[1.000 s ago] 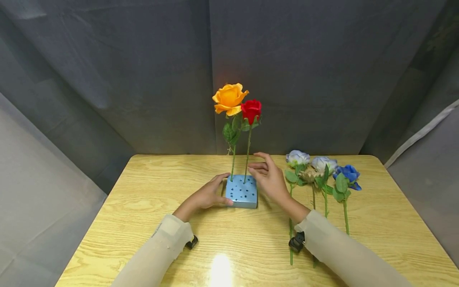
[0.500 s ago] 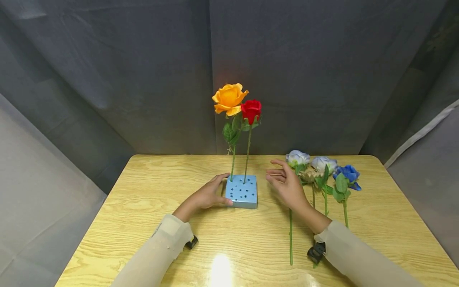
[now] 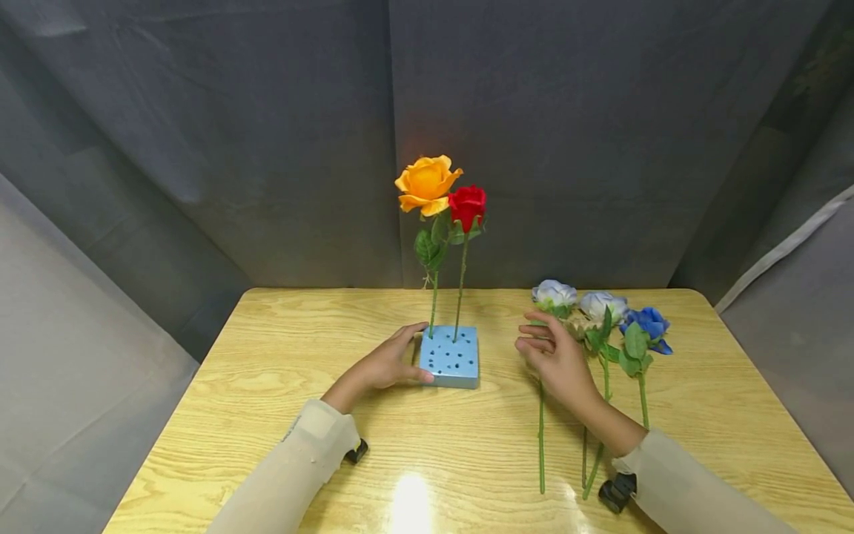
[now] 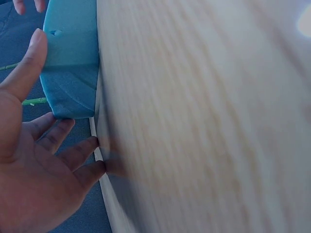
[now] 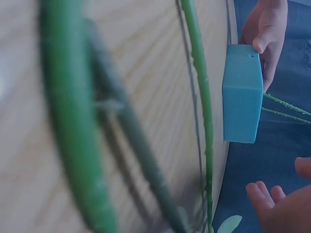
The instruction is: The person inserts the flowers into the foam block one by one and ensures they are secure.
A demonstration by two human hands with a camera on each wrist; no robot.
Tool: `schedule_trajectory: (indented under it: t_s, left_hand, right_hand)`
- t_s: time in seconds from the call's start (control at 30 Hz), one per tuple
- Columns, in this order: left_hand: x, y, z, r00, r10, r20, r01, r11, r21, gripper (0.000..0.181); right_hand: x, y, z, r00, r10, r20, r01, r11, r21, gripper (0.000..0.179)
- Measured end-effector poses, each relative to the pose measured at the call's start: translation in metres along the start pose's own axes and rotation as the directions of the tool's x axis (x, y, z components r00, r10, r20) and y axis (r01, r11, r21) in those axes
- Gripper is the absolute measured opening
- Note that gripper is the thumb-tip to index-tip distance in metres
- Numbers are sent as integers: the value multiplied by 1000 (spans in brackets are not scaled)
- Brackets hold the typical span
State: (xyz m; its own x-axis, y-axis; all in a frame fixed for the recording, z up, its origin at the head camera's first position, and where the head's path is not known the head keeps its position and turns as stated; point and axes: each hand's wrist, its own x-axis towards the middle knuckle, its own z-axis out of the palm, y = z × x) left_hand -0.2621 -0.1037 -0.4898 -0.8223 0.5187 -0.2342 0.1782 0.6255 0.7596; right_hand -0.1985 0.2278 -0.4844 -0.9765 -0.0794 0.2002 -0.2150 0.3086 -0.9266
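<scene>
A blue foam block (image 3: 448,371) with small holes in its top stands on the table. My left hand (image 3: 383,365) holds it at the left side, the thumb at the near corner and the fingers reaching round toward the back. Upright in the block are an orange rose (image 3: 427,185) and a red rose (image 3: 468,206). To the right, my right hand (image 3: 559,363) hovers over the lying flower stems with loosely bent fingers and nothing between them. It partly hides a pale lilac flower (image 3: 554,293) and a beige flower (image 3: 579,324).
Farther right lie another pale lilac flower (image 3: 603,305) and a blue rose (image 3: 646,326), their green stems pointing toward the near edge. The wooden table (image 3: 293,341) ends at a dark grey curtain (image 3: 300,185) behind. A black wrist camera (image 3: 617,492) hangs under the right sleeve.
My right hand has moved right, away from the red rose's stem to over the lying flowers. The left hand, the block and both standing roses have stayed in place.
</scene>
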Motion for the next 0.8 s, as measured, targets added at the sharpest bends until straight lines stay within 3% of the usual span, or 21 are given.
schedule_trajectory:
  t_s: [0.37,0.8]
  left_hand:
    - [0,0,0,1000,3,-3,-3,1000,15,108]
    - [0,0,0,1000,7,-11,-7,1000,17,109]
  right_hand:
    - [-18,4,-12,999,-18,-29,17,998,-52,53]
    - [-36,2,-21,998,58,-16,-59,997,-51,57]
